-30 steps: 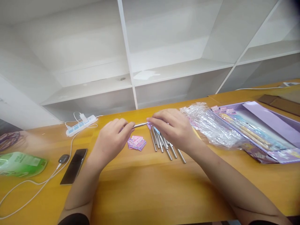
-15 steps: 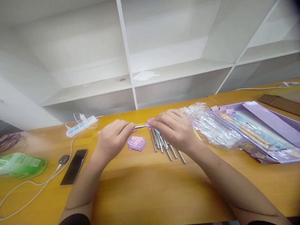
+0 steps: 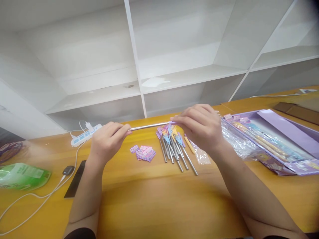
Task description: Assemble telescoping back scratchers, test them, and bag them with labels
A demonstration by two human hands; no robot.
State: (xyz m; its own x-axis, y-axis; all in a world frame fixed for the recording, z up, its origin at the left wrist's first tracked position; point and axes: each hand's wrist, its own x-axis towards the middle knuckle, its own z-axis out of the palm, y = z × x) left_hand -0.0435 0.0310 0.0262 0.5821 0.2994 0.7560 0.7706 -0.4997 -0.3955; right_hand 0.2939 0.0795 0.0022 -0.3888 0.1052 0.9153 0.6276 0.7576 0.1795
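Observation:
Stretched between my hands is a telescopic back scratcher (image 3: 149, 126), its thin metal rod bare in the middle. My left hand (image 3: 107, 141) is closed round one end of it, which the fingers hide. At the other end my right hand (image 3: 200, 127) pinches the purple plastic part, mostly covered by the fingers. Below the rod lies a pile of back scratchers (image 3: 171, 142) with metal rods and purple, blue and yellow claw-shaped heads. Small pink and purple cards (image 3: 146, 153) lie left of the pile. A yellow handle (image 3: 189, 144) rests right of it, below my right hand.
Clear plastic bags (image 3: 234, 141) and a purple box (image 3: 274, 139) holding packed pieces lie to the right. On the left are a power strip (image 3: 83, 137), a phone (image 3: 74, 182), white cables and a green package (image 3: 23, 176). White shelves (image 3: 179, 76) stand behind.
My hands have moved apart, left hand leftward, right hand rightward and up. Much more of the metal rod now shows between them, and the pile's heads have come into view.

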